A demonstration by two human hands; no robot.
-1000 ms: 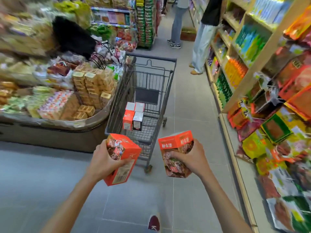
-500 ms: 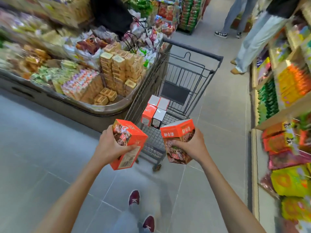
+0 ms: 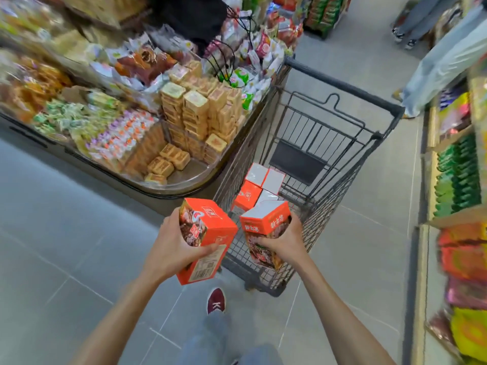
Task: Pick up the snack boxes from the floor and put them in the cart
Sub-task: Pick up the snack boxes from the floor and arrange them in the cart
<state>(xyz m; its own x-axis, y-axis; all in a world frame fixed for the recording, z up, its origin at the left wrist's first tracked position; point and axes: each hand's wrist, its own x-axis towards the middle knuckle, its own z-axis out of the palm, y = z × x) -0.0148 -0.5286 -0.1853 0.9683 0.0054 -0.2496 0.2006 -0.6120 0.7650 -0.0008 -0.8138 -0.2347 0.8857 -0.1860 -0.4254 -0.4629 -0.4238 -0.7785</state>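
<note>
Your left hand (image 3: 174, 248) is closed around an orange snack box (image 3: 208, 239), tilted, with a food photo on one face and a label panel below. Your right hand (image 3: 283, 239) grips a second orange box (image 3: 266, 227), white top up, at the near edge of the cart (image 3: 340, 185). Inside lie what appear to be four more boxes (image 3: 259, 184), orange and white.

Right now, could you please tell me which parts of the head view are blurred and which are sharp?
In the head view, the orange cardboard snack box in the left hand, the one in the right hand and the dark wire shopping cart read fairly sharp; the snack display bin at far left and the right-edge wooden shelves smear with motion blur, and wide-angle distortion bends the edges.
</note>
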